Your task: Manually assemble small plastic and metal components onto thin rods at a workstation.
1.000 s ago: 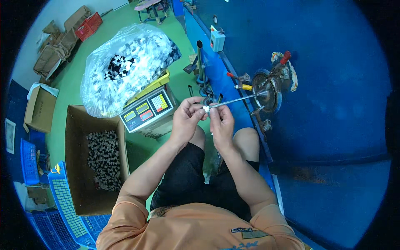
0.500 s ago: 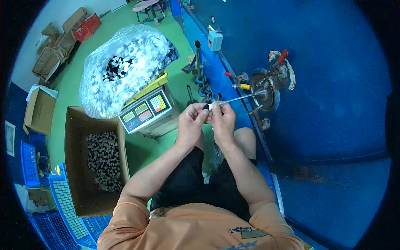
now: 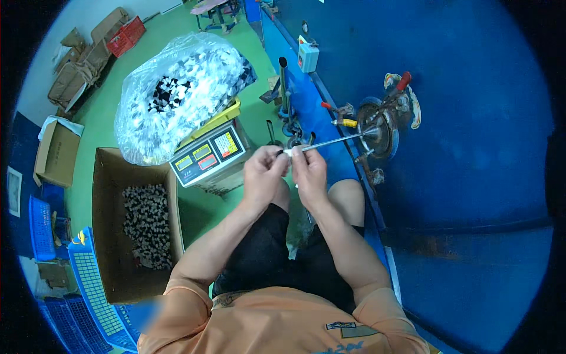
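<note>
A thin metal rod (image 3: pixel 339 140) runs leftward from a round, grimy metal fixture (image 3: pixel 378 128) on the blue machine wall. At the rod's free end sits a small black-and-white piece (image 3: pixel 288 153), about a fingertip in size. My left hand (image 3: pixel 261 175) pinches the dark left end of that piece between thumb and fingers. Right beside it, my right hand (image 3: pixel 309 172) is closed on the white part, where the rod meets it. Fingers hide much of the piece, so how far it sits on the rod cannot be told.
Left of my legs stands an open cardboard box (image 3: pixel 103 236) with many black-and-grey small pieces inside. Beyond it, a clear plastic bag (image 3: pixel 132 127) full of black-and-white pieces rests on a yellow tray over a scale (image 3: pixel 206 158). Upright pipes (image 3: pixel 284 88) stand by the blue wall.
Both hands have shifted a little to the left with the small piece. The left hand has moved slightly farther than the right.
</note>
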A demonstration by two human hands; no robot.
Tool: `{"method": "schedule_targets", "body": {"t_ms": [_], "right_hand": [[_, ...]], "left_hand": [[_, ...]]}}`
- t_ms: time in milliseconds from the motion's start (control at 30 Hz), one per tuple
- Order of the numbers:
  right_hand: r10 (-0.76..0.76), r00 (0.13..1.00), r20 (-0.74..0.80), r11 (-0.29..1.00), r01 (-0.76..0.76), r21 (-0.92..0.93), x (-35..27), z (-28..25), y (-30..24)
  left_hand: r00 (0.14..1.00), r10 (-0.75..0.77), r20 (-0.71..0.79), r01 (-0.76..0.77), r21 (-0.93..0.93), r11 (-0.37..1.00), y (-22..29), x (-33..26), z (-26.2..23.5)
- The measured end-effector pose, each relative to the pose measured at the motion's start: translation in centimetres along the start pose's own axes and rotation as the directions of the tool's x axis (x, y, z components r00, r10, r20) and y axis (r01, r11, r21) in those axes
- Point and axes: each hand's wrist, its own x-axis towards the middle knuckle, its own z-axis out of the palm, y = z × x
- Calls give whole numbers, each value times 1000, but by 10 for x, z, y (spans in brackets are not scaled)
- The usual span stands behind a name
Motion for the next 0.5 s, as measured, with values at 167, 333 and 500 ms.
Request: {"method": "schedule_targets", "body": {"t_ms": [167, 333, 500], "right_hand": [[86, 988, 129, 994, -94, 56, -16, -10, 3], [156, 987, 32, 961, -159, 224, -12, 4, 15], [145, 988, -45, 981, -138, 138, -13, 14, 14]], "left_hand": [[784, 80, -616, -381, -374, 846, 34, -7, -82], [962, -37, -270, 12, -95, 995, 9, -33, -69], [996, -34, 77, 38, -48, 998, -5, -40, -8]]}}
